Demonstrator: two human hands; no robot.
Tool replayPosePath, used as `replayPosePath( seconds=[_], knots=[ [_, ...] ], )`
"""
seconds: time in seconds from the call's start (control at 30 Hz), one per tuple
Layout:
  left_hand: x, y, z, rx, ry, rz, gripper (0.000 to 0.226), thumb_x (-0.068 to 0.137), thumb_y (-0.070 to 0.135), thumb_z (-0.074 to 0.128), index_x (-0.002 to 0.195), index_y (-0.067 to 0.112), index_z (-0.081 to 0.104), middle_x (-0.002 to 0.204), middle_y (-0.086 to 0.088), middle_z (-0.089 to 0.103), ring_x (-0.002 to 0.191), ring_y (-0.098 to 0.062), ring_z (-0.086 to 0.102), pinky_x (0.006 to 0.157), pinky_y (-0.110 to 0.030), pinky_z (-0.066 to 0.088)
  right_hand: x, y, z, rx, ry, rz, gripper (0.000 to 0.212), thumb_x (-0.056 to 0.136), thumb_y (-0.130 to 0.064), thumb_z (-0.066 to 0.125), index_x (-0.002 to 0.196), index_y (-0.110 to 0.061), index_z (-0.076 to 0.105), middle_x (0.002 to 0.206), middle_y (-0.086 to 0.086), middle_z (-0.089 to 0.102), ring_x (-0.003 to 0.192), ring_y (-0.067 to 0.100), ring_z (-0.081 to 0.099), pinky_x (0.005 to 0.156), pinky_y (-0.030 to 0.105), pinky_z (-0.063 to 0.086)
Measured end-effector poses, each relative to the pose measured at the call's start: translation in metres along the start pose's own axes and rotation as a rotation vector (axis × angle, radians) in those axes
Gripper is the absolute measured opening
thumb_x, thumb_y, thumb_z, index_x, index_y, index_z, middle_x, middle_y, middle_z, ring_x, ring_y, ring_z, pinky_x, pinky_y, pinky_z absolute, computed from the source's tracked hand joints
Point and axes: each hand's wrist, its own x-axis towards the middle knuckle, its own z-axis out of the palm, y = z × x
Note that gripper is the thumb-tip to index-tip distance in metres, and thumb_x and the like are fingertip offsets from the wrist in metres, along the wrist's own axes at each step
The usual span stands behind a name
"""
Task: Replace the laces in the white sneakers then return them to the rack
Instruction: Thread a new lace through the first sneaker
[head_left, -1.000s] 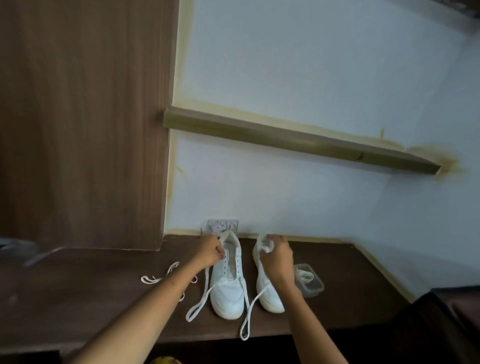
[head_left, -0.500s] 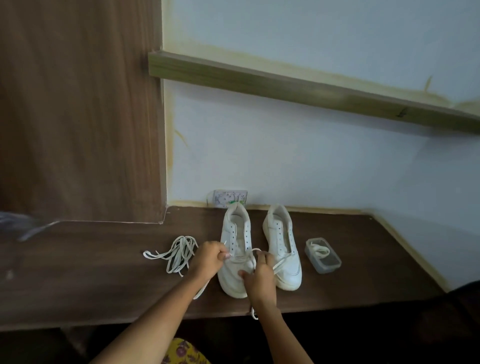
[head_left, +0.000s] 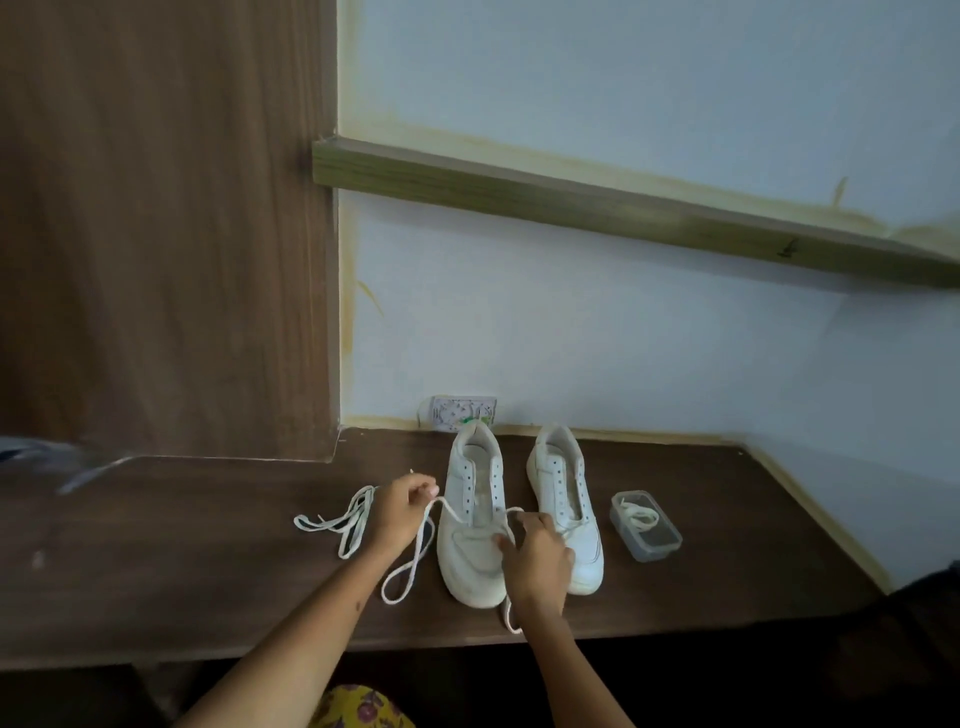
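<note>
Left to right: spare laces (head_left: 337, 522) are lying on the worktop (head_left: 156, 561); our left hand (head_left: 402, 512) is pinching the lace (head_left: 415, 558); the left sneaker (head_left: 475, 519), heel at twelve o'clock, is lying at three o'clock from it; our right hand (head_left: 537, 558) is gripping the lace's other end.

Dark matt wood-grain tabletop (head_left: 675, 519), smooth white leather-look sneakers (head_left: 475, 519), flat woven cloth lace (head_left: 410, 561), clear plastic box (head_left: 647, 527).

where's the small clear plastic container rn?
Head view, right side of the dark wooden desk: the small clear plastic container sits just right of the right-hand white sneaker, a coiled white lace inside.
</note>
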Motion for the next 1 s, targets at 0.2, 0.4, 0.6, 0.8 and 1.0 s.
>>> replayPosePath(
  seconds=[0.2, 0.4, 0.6, 0.8, 1.0],
  knots=[
    [0.017, 0.115, -0.069, -0.075, 0.122, 0.302, 0.020, 0.092, 0.006, 0.063, 0.102, 0.020, 0.074, 0.093, 0.006, 0.073, 0.083, -0.011, 0.071, 0.088, -0.029, 0.054, 0.028, -0.074, -0.089, 0.453, 0.232, -0.155, 0.010, 0.088, -0.011, 0.070, 0.083, -0.020, 0.068, 0.073, -0.010, 0.068, 0.065, 0.002, 0.061, 0.056, 0.014, 0.042],
    [0.015, 0.250, -0.132, -0.345, 0.105, 0.570, 0.044, 0.090, 0.010, 0.067, 0.125, 0.030, 0.050, 0.086, -0.001, 0.077, 0.080, -0.016, 0.074, 0.085, -0.026, 0.053, 0.051, -0.162, -0.202, 0.712, 0.367, -0.367, 0.026, 0.089, 0.005, 0.060, 0.093, -0.020, 0.068, 0.075, -0.003, 0.070, 0.069, 0.006, 0.067, 0.066, 0.017, 0.052],
    [-0.003, 0.341, -0.172, -0.481, 0.062, 0.634, 0.034, 0.088, 0.005, 0.069, 0.118, 0.014, 0.055, 0.084, -0.006, 0.076, 0.082, -0.019, 0.074, 0.091, -0.030, 0.053, 0.047, -0.219, -0.292, 0.891, 0.358, -0.426, 0.032, 0.095, -0.011, 0.058, 0.066, -0.021, 0.068, 0.066, -0.001, 0.066, 0.064, 0.010, 0.060, 0.069, 0.029, 0.047],
    [-0.020, 0.385, -0.187, -0.494, 0.052, 0.641, 0.009, 0.087, 0.003, 0.070, 0.093, 0.009, 0.067, 0.085, -0.012, 0.076, 0.079, -0.022, 0.074, 0.086, -0.030, 0.056, 0.032, -0.252, -0.346, 0.974, 0.302, -0.438, 0.018, 0.097, -0.010, 0.054, 0.094, -0.012, 0.072, 0.069, 0.003, 0.065, 0.061, 0.013, 0.057, 0.066, 0.028, 0.052],
    [-0.027, 0.398, -0.190, -0.469, 0.040, 0.610, 0.019, 0.088, 0.005, 0.069, 0.107, 0.007, 0.066, 0.085, -0.010, 0.076, 0.079, -0.020, 0.074, 0.079, -0.021, 0.056, 0.026, -0.261, -0.369, 0.945, 0.250, -0.409, 0.025, 0.098, -0.027, 0.058, 0.090, -0.006, 0.069, 0.058, 0.002, 0.051, 0.044, 0.012, 0.044, 0.051, 0.024, 0.045]
  ],
)
